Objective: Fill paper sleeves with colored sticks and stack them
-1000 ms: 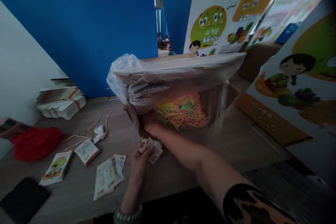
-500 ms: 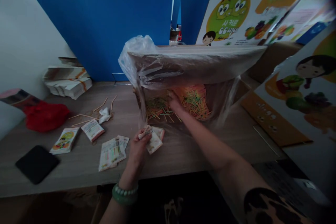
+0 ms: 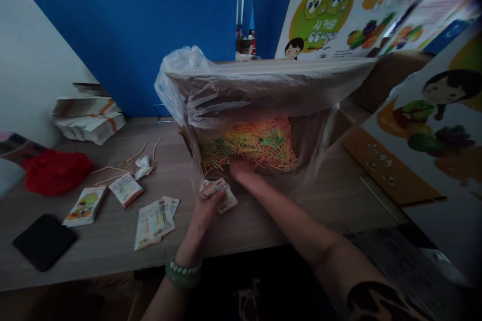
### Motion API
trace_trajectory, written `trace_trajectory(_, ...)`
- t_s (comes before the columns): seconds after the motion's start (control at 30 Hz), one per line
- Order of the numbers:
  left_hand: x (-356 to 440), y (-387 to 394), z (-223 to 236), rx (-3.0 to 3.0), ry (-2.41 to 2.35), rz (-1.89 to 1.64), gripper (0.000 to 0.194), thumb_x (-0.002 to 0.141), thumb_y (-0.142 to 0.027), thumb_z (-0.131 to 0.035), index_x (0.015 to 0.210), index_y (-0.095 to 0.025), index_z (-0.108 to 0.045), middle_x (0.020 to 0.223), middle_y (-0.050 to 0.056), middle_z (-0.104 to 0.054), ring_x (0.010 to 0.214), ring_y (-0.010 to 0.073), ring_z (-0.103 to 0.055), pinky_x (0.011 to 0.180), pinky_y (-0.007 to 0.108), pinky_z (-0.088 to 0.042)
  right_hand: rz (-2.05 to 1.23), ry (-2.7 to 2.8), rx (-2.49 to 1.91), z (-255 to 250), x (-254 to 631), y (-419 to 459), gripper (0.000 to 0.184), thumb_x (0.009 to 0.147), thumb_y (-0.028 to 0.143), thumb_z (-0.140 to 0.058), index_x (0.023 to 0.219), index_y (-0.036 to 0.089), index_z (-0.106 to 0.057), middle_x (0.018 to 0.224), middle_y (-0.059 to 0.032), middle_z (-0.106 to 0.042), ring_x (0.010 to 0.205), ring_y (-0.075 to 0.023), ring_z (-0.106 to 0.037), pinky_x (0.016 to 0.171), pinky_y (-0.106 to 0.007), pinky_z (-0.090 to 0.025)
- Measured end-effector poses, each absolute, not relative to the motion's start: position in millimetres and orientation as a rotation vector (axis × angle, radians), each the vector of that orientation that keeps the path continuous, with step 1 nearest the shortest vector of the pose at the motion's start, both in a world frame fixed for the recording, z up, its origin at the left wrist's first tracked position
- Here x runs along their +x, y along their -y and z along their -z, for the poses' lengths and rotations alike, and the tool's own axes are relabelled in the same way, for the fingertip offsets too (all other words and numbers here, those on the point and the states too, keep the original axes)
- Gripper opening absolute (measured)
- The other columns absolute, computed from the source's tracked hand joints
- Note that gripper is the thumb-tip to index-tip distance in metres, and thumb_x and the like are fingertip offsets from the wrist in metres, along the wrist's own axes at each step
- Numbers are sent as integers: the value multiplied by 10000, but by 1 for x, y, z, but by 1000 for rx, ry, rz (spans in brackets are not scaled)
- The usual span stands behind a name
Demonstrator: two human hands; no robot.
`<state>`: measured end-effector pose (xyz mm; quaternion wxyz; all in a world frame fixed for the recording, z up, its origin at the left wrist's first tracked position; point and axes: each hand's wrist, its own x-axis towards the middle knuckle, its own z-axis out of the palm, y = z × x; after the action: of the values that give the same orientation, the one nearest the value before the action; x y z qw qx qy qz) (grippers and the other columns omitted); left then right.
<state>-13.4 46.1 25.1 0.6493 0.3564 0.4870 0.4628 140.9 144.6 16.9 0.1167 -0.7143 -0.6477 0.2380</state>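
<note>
A plastic-lined cardboard box (image 3: 271,88) lies open toward me, with a heap of thin coloured sticks (image 3: 259,143), green, yellow and orange, inside. My right hand (image 3: 241,166) is at the front of this heap, dark and blurred, its fingers hidden. In front of the box's left corner, my left hand (image 3: 203,208) is closed on a small printed packet (image 3: 214,189). Another packet (image 3: 229,200) shows just beside and under it. To the left, more printed packets (image 3: 152,223) lie overlapping on the table (image 3: 113,241).
Farther left are a white packet (image 3: 126,189), a cartoon-printed packet (image 3: 85,205), a black pad (image 3: 45,242), a red plastic bag (image 3: 56,170), loose beige sticks (image 3: 109,169) and a paper stack (image 3: 88,120). Large printed cartons (image 3: 425,130) stand at the right. A blue panel (image 3: 150,20) rises behind.
My right hand has drawn back from deeper in the heap toward the box's front edge. My left hand still holds the packet, now closer to the box. The view has shifted slightly.
</note>
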Motion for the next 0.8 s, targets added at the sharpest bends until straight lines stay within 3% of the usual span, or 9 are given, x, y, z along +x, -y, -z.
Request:
trace_trajectory(0.1,-16,-45,-27,845,-1083,-1026,319,597,-350,-858,839,-165,-763,851,80,-780,762,204,-698,714,298,-541,-746,1854,-2175,-20,142,-155,196,808,216,-611,939,160,-746,995,-184,-743,993,-311,-691,857,-374,-496)
trace_trajectory(0.2,-22,-43,-31,784,-1084,-1031,331,579,-332,-859,851,-170,-764,863,82,-783,769,220,-708,707,313,-552,-797,1796,-2160,-20,161,-149,219,814,260,-592,952,175,-741,962,-136,-752,941,-282,-691,793,-342,-506)
trace_trajectory(0.37,-26,-43,-26,754,-1109,-1048,308,548,-300,-868,803,-160,-767,840,77,-779,727,201,-695,687,293,-546,-1078,1239,-1543,-9,199,-112,353,819,396,-560,1103,196,-627,1044,-63,-716,1001,-211,-639,848,-326,-493)
trace_trajectory(0.5,-18,-42,-22,791,-1091,-1024,330,569,-310,-860,840,-148,-765,838,81,-768,723,188,-678,681,279,-524,-1159,987,-1279,1,203,-86,276,795,423,-558,986,224,-545,1001,-70,-682,930,-205,-637,872,-362,-487)
trace_trajectory(0.6,-8,-40,-28,927,-1080,-1029,224,635,-302,-819,792,-157,-751,785,61,-738,733,190,-658,692,286,-511,-1092,1041,-1287,10,193,-67,213,837,441,-483,895,235,-489,919,-52,-645,866,-202,-619,872,-374,-479)
trace_trajectory(0.67,2,-40,-33,1072,-1048,-1061,122,663,-257,-791,744,-181,-741,848,63,-736,856,216,-666,787,311,-513,-1009,1195,-1370,19,186,-53,195,841,425,-467,880,235,-484,894,-43,-619,899,-209,-594,895,-378,-459)
trace_trajectory(0.8,32,-46,-34,1375,-910,-1056,64,689,-159,-735,660,-206,-703,1221,99,-695,1276,255,-545,1065,343,-397,-911,1364,-1387,35,178,-35,224,829,393,-489,971,220,-503,982,-62,-606,965,-220,-565,894,-370,-451)
